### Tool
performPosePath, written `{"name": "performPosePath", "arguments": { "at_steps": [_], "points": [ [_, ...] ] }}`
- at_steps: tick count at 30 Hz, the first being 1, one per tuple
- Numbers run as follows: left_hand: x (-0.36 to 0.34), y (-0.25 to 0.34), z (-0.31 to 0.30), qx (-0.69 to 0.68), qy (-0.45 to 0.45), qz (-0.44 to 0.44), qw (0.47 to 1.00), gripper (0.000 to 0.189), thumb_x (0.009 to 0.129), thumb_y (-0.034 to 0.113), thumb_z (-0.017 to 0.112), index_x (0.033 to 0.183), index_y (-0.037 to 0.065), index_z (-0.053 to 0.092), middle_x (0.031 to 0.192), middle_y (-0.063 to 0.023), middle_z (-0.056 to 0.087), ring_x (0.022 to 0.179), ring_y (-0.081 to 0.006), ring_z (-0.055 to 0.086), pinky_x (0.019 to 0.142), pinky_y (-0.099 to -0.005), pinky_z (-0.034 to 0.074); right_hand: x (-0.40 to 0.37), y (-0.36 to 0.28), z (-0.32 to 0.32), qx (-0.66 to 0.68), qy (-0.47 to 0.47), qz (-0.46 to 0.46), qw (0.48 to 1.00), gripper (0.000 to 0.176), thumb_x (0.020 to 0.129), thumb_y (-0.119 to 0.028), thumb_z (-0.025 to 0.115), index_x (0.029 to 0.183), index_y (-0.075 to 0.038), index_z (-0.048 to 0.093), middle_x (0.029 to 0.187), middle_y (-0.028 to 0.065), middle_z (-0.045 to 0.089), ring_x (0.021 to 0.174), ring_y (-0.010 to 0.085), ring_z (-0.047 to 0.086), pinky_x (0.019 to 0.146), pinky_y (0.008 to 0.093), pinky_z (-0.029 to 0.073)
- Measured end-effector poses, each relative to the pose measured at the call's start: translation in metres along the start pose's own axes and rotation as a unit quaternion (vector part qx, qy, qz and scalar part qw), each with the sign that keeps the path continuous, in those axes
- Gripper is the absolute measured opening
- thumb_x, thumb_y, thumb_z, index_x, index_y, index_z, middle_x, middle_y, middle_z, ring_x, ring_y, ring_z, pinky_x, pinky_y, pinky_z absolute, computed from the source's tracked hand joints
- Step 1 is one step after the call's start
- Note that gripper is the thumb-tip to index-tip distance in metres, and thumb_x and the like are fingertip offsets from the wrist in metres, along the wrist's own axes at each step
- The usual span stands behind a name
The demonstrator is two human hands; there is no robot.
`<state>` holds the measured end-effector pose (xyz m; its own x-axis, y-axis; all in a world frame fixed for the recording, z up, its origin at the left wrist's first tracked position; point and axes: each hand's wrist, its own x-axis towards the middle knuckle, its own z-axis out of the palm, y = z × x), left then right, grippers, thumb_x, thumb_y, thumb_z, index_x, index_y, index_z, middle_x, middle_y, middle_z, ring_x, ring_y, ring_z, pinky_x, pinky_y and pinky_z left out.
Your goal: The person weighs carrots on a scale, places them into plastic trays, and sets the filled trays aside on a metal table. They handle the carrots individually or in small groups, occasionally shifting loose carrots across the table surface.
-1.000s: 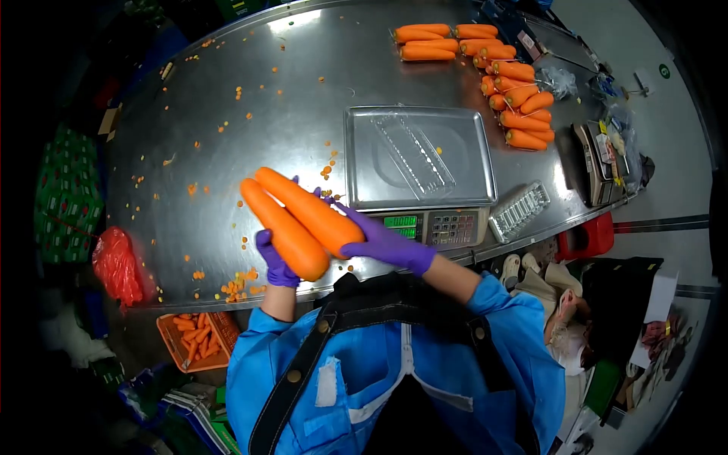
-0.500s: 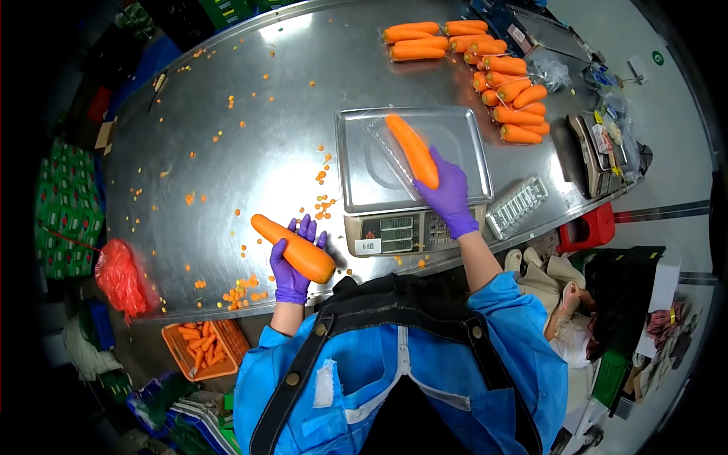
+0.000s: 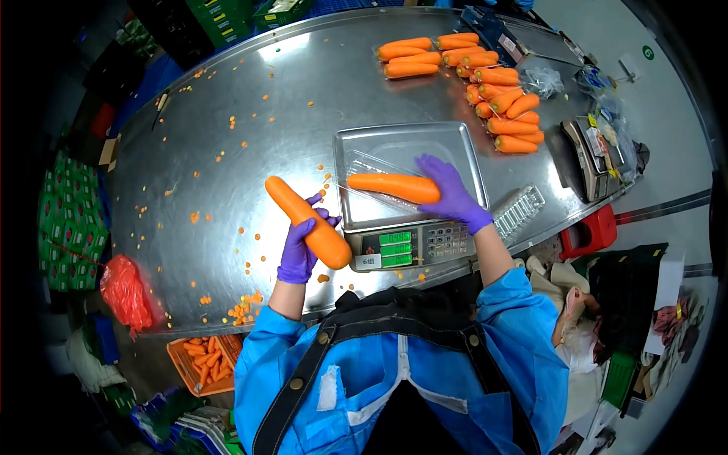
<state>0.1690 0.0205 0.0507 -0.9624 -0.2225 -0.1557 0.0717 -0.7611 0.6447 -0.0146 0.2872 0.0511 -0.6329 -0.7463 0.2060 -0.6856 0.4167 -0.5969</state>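
My left hand [image 3: 302,246], in a purple glove, is closed around a large carrot [image 3: 303,218] held over the table near the scale's left front corner. On the metal pan of a digital scale [image 3: 409,136] lies a clear plastic tray [image 3: 365,164] with a second carrot [image 3: 390,185] lying across it. My right hand [image 3: 455,193], also gloved in purple, grips that carrot's thick right end, thumb on the near side and fingers on the far side. Lit green digits show on the scale's display [image 3: 396,249].
Wrapped packs of carrots [image 3: 516,125] lie at the back right. Stacked clear trays [image 3: 518,214] sit right of the scale, and another scale [image 3: 588,159] stands beyond. Carrot scraps [image 3: 244,309] dot the metal table [image 3: 205,114]. An orange crate of carrots [image 3: 184,366] stands below the left edge.
My right hand has turned the carrot on the scale from slanted to nearly level across the tray. My left hand has moved right with its carrot. The display digits have lit green.
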Motion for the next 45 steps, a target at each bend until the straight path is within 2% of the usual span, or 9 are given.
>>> {"name": "performPosePath", "arguments": {
  "at_steps": [4,9,12,14,17,21,29,36,45],
  "points": [
    [0.027,0.018,0.023,0.084,-0.029,0.044,0.995,0.06,0.074,0.019,0.061,0.125,0.001,0.035,0.1,-0.012,0.053,0.095,-0.0256,0.056,0.093,-0.0396,0.042,-0.014,-0.003,-0.005,0.152,0.209,0.116,0.959,0.065,0.071,-0.015,0.069,0.13,-0.009,0.041,0.129,0.0117,0.045,0.122,0.0258,0.039,0.102,0.0356,0.03],
    [0.054,0.023,0.051,0.32,-0.096,0.066,0.94,0.063,0.073,0.02,0.061,0.128,0.004,0.036,0.114,-0.0117,0.05,0.109,-0.0219,0.049,0.094,-0.0342,0.039,-0.044,0.012,0.008,0.209,0.256,0.208,0.921,0.06,0.075,-0.014,0.066,0.129,-0.007,0.042,0.128,0.0112,0.046,0.118,0.0262,0.044,0.101,0.0353,0.033],
    [0.065,-0.005,0.058,0.469,-0.145,0.13,0.862,0.054,0.07,0.018,0.063,0.119,0.004,0.046,0.109,-0.0114,0.053,0.104,-0.0229,0.051,0.089,-0.0341,0.04,-0.042,0.006,0.015,0.158,0.222,0.179,0.945,0.06,0.074,-0.01,0.065,0.129,-0.007,0.042,0.126,0.0134,0.047,0.116,0.0283,0.046,0.099,0.0367,0.035],
    [0.072,-0.011,0.073,0.551,-0.259,0.229,0.759,0.05,0.065,0.017,0.063,0.113,0.007,0.052,0.104,-0.0133,0.054,0.098,-0.0287,0.052,0.087,-0.0377,0.04,-0.026,-0.002,0.021,0.009,0.161,0.042,0.986,0.065,0.07,-0.011,0.066,0.13,-0.007,0.041,0.124,0.016,0.048,0.115,0.0304,0.046,0.098,0.0381,0.036],
    [0.07,-0.023,0.088,0.676,-0.285,0.289,0.615,0.05,0.06,0.016,0.062,0.109,0.012,0.056,0.097,-0.0128,0.054,0.093,-0.0321,0.051,0.086,-0.0418,0.039,-0.005,0.01,0.039,-0.086,0.087,0.039,0.992,0.071,0.065,-0.014,0.069,0.13,-0.008,0.041,0.119,0.0175,0.052,0.112,0.0318,0.049,0.096,0.0383,0.038],
    [0.086,-0.042,0.071,0.743,-0.325,0.278,0.515,0.05,0.064,0.016,0.064,0.114,0.015,0.056,0.104,-0.0118,0.053,0.104,-0.0315,0.047,0.096,-0.045,0.032,-0.003,0.008,0.037,0.137,0.093,0.172,0.971,0.075,0.064,-0.021,0.074,0.131,-0.012,0.041,0.112,0.0158,0.056,0.104,0.0301,0.055,0.091,0.0356,0.043],
    [0.095,-0.035,0.03,0.755,-0.247,0.283,0.537,0.061,0.073,0.034,0.063,0.127,0.014,0.045,0.129,-0.0126,0.043,0.127,-0.0318,0.031,0.108,-0.0485,0.013,-0.005,0.017,0.026,0.351,0.174,0.235,0.89,0.071,0.065,-0.02,0.077,0.127,-0.003,0.045,0.112,0.0128,0.056,0.101,0.0216,0.056,0.088,0.0302,0.044],
    [0.094,-0.003,-0.012,0.637,0.031,0.351,0.686,0.049,0.074,0.016,0.067,0.119,0.007,0.051,0.116,-0.0111,0.053,0.109,-0.027,0.048,0.094,-0.0365,0.037,-0.014,0.016,0.012,0.38,0.26,0.239,0.855,0.064,0.068,-0.017,0.076,0.122,0.0,0.048,0.115,0.0134,0.054,0.104,0.0204,0.053,0.091,0.0294,0.042],
    [0.089,-0.025,-0.014,0.64,-0.002,0.341,0.689,0.048,0.072,0.012,0.066,0.118,0.009,0.051,0.115,-0.013,0.051,0.108,-0.0289,0.047,0.093,-0.0371,0.038,-0.022,0.002,0.011,0.378,0.232,0.23,0.866,0.06,0.069,-0.016,0.075,0.121,0.001,0.049,0.121,0.0113,0.052,0.107,0.0195,0.052,0.093,0.0294,0.042]
  ]
}}
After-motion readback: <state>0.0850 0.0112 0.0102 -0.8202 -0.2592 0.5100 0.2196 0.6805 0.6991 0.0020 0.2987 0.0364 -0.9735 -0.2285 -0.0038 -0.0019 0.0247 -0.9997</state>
